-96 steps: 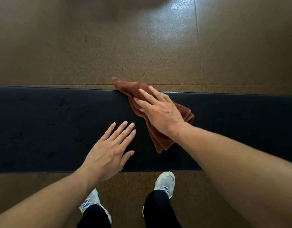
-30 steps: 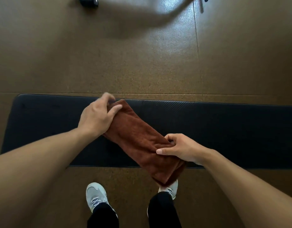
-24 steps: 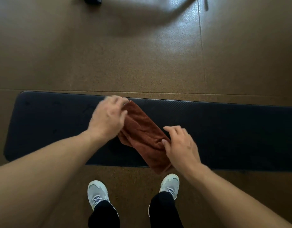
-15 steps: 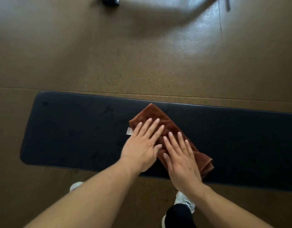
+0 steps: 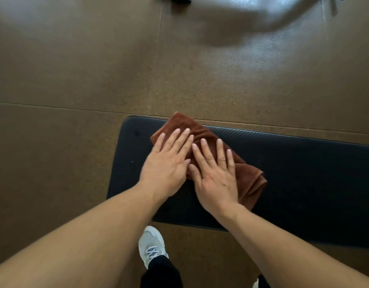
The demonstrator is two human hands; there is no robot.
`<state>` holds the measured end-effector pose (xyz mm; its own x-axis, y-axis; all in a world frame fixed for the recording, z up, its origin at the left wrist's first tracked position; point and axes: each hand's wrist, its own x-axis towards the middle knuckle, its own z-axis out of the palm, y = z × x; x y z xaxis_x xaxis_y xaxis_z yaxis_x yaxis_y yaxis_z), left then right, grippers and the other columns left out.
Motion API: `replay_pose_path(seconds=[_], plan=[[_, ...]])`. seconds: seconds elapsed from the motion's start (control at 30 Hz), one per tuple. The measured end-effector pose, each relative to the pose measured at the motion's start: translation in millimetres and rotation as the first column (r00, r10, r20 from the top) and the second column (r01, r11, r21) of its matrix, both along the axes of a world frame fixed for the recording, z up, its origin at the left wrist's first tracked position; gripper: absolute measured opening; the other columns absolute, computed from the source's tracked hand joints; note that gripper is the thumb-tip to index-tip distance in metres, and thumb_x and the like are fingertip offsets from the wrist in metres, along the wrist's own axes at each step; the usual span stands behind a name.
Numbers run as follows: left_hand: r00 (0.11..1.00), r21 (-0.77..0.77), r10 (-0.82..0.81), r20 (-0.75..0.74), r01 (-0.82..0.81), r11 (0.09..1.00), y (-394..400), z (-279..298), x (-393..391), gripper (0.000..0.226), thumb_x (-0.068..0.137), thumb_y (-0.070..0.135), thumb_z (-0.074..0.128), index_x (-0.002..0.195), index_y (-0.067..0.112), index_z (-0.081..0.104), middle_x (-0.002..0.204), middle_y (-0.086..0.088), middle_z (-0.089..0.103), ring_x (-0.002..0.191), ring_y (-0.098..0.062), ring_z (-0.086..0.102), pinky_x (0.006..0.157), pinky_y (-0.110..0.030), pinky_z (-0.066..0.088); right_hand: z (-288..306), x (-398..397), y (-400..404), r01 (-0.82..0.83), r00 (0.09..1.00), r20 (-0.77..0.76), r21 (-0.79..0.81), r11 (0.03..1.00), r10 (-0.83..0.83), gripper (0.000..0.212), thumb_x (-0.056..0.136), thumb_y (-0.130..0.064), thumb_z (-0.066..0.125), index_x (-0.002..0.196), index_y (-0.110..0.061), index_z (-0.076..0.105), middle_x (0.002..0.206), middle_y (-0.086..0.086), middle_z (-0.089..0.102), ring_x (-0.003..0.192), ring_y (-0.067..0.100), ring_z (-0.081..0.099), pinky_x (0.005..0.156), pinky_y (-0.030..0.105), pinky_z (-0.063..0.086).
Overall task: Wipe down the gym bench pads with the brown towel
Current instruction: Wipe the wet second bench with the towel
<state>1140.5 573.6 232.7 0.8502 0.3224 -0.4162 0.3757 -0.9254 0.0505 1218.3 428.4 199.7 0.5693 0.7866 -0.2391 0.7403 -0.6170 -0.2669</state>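
No writing, label, brand mark, number or sign can be read anywhere in the head view. The brown towel (image 5: 210, 142), the black bench (image 5: 304, 173) pad, the floor (image 5: 75, 69) and the shoe (image 5: 151, 244) show no legible letters or figures.
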Motion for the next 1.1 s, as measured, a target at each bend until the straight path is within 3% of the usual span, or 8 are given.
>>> replay_pose_path(seconds=[0.23,0.33,0.43,0.6,0.73,0.9,1.1], plan=[[0.994,-0.05,0.105,0.006,-0.104,0.993,86,-2,-113,0.068,0.1,0.052,0.001,0.161,0.021,-0.005,0.168,0.003,-0.016,0.155,-0.015,-0.019,0.127,-0.039,-0.006,2,-76,88,-0.223,0.971,-0.073,0.063,0.973,0.227,0.063,0.107,-0.06,0.025,0.164,-0.033,0.019,0.173,-0.007,0.01,0.159,0.021,-0.013,0.129,0.05,0.001],[0.999,-0.056,0.048,-0.021,-0.05,0.997,102,-7,-123,0.073,0.101,0.059,-0.002,0.162,0.018,-0.001,0.169,-0.001,-0.013,0.156,-0.015,-0.016,0.126,-0.04,-0.004,-1,-68,89,-0.318,0.947,-0.031,0.073,0.945,0.321,0.066,0.106,-0.064,0.026,0.164,-0.034,0.02,0.173,-0.005,0.012,0.16,0.022,-0.009,0.129,0.05,0.002],[1.0,-0.06,0.013,-0.015,-0.014,0.998,112,-10,-107,0.08,0.095,0.067,-0.008,0.16,0.021,-0.01,0.167,0.002,-0.022,0.153,-0.012,-0.026,0.126,-0.037,-0.01,-5,-47,85,-0.355,0.934,-0.02,0.077,0.932,0.357,0.065,0.106,-0.064,0.026,0.163,-0.033,0.024,0.172,-0.005,0.016,0.161,0.02,-0.002,0.129,0.048,0.004],[0.995,-0.071,0.105,0.0,-0.104,0.992,92,-14,-49,0.081,0.089,0.068,-0.006,0.157,0.026,-0.018,0.163,0.007,-0.029,0.15,-0.012,-0.032,0.125,-0.035,-0.014,-8,3,68,-0.249,0.968,0.003,0.092,0.964,0.25,0.055,0.11,-0.051,0.027,0.162,-0.031,0.03,0.171,-0.005,0.022,0.16,0.022,0.006,0.129,0.047,0.008],[0.998,-0.081,0.058,0.005,-0.057,0.995,59,-13,12,0.074,0.098,0.064,0.001,0.158,0.025,-0.016,0.163,0.007,-0.027,0.15,-0.012,-0.03,0.126,-0.037,-0.012,-7,44,31,-0.168,0.985,0.042,0.114,0.979,0.165,0.051,0.112,-0.04,0.031,0.16,-0.025,0.036,0.169,-0.003,0.028,0.16,0.025,0.011,0.13,0.045,0.01],[0.999,-0.149,-0.01,0.047,0.017,0.989,-25,-11,101,0.069,0.105,0.05,0.02,0.162,0.02,-0.006,0.17,0.001,-0.015,0.155,-0.016,-0.019,0.127,-0.038,-0.009,-14,106,-60,-0.013,0.991,0.131,0.183,0.983,-0.011,0.048,0.107,-0.038,0.04,0.15,-0.023,0.053,0.158,-0.002,0.048,0.154,0.028,0.031,0.127,0.047,0.021],[0.993,-0.235,-0.11,0.044,0.118,0.965,-160,-6,207,0.076,0.104,0.058,0.026,0.163,0.021,-0.005,0.171,0.0,-0.014,0.156,-0.021,-0.019,0.126,-0.044,-0.008,3,196,-207,0.194,0.958,0.208,0.031,0.98,-0.196,0.042,0.108,-0.035,0.041,0.148,-0.035,0.053,0.159,-0.001,0.047,0.154,0.039,0.027,0.127,0.056,0.011]])
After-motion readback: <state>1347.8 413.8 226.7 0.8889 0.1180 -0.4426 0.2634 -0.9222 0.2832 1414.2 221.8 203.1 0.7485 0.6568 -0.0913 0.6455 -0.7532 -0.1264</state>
